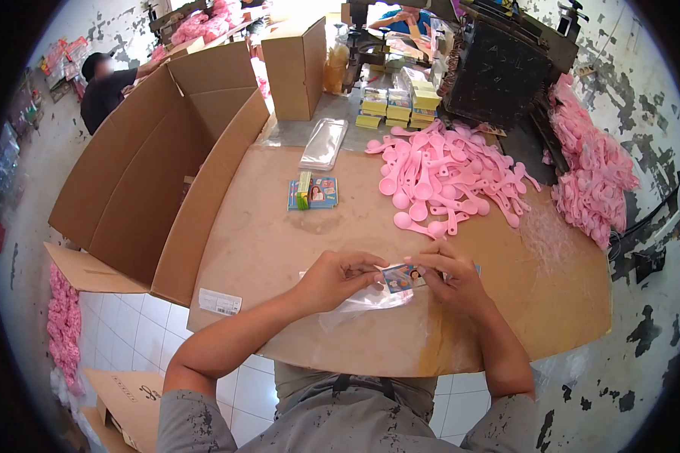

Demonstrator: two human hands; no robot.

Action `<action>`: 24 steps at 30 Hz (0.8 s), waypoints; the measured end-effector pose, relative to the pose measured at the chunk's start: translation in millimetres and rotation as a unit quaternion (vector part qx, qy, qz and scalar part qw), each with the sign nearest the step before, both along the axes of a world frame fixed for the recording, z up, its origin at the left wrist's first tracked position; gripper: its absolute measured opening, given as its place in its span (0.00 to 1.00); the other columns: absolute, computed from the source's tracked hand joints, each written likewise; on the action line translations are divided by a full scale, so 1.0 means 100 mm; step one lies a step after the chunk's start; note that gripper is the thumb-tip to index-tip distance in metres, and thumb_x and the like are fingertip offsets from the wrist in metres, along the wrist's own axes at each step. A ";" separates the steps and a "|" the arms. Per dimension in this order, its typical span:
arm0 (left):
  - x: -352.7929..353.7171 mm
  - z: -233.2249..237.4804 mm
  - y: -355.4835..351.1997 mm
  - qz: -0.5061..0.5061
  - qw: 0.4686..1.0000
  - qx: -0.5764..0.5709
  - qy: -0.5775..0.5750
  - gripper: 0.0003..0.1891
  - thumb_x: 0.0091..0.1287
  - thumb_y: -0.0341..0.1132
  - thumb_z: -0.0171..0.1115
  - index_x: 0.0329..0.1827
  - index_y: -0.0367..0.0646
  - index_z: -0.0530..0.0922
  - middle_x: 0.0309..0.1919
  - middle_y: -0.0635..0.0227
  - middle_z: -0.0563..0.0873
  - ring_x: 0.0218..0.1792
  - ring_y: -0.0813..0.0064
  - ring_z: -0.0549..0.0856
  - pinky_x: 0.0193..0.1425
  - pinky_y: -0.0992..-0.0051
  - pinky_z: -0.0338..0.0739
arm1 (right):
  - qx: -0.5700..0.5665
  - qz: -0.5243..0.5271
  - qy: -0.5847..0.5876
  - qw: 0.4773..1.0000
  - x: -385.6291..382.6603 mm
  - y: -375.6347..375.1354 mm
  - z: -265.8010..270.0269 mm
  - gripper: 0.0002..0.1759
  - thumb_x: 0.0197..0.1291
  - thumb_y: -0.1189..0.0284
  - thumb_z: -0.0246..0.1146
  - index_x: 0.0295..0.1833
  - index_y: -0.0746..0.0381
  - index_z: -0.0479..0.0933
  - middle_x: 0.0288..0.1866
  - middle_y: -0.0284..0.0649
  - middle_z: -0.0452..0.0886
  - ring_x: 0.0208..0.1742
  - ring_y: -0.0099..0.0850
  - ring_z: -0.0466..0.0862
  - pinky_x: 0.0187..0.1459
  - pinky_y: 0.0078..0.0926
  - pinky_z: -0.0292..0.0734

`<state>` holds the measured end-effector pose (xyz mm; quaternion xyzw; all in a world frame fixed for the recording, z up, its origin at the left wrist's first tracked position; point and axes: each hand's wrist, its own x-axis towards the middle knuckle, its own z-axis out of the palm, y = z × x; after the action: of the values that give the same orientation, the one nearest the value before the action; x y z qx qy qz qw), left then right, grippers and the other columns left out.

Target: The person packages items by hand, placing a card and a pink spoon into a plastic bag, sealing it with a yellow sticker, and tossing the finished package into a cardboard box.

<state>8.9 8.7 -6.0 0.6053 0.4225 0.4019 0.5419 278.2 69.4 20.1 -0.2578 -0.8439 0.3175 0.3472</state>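
Near the front of the cardboard-covered table (264, 249), my left hand (336, 281) pinches the left end of a small printed blue card (402, 278). My right hand (455, 281) grips the card's other end, thumb and fingers closed on it. Under the card and my fingers spreads a clear plastic bag (366, 303), creased and shiny. Beyond my hands sits a small stack of blue printed cards (324, 193) with a yellow-green packet (304, 190) on it. A heap of pink plastic spoons (438, 177) lies farther back to the right.
A large open cardboard box (227, 189) stands at the left edge. Clear plastic sleeves (324, 143) lie behind the cards, and stacked card bundles (397, 106) stand at the back. Bagged pink spoons (593, 166) hang by a dark machine (499, 72). A person (104, 94) is beyond the box.
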 end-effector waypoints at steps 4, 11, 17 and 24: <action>0.03 0.07 -0.03 -0.001 0.998 0.050 0.036 0.19 0.77 0.26 0.66 0.69 0.37 0.80 0.48 0.60 0.93 0.51 0.77 0.91 0.59 0.73 0.87 | -0.011 -0.049 -0.004 0.999 -0.03 -0.03 0.04 0.18 0.62 0.86 0.68 0.57 0.63 0.87 0.47 0.42 0.85 0.46 0.32 0.86 0.48 0.28 0.82; 0.04 0.02 -0.05 -0.009 0.995 0.073 0.065 0.22 0.78 0.26 0.66 0.73 0.39 0.77 0.48 0.58 0.93 0.49 0.77 0.91 0.54 0.74 0.88 | 0.008 -0.005 0.005 1.000 -0.09 -0.04 -0.05 0.20 0.63 0.84 0.70 0.61 0.64 0.85 0.47 0.41 0.88 0.47 0.29 0.88 0.49 0.27 0.83; 0.08 0.05 -0.05 0.030 0.999 0.029 0.012 0.23 0.79 0.25 0.64 0.75 0.40 0.73 0.48 0.58 0.93 0.46 0.79 0.91 0.46 0.77 0.86 | -0.252 -0.114 0.217 0.936 -0.19 -0.11 -0.12 0.16 0.66 0.78 0.73 0.58 0.66 0.85 0.47 0.37 0.89 0.43 0.23 0.87 0.45 0.24 0.82; 0.07 0.00 -0.06 0.019 1.000 0.001 -0.011 0.22 0.79 0.24 0.63 0.74 0.36 0.73 0.48 0.59 0.92 0.45 0.80 0.91 0.44 0.80 0.85 | -0.089 0.062 -0.043 0.993 -0.19 -0.13 0.01 0.12 0.66 0.75 0.73 0.54 0.64 0.87 0.52 0.42 0.85 0.51 0.33 0.86 0.51 0.31 0.81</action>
<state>15.6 2.5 -6.5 0.5936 0.4275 0.4190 0.5379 259.7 56.9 20.7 -0.2483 -0.8407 0.4012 0.2659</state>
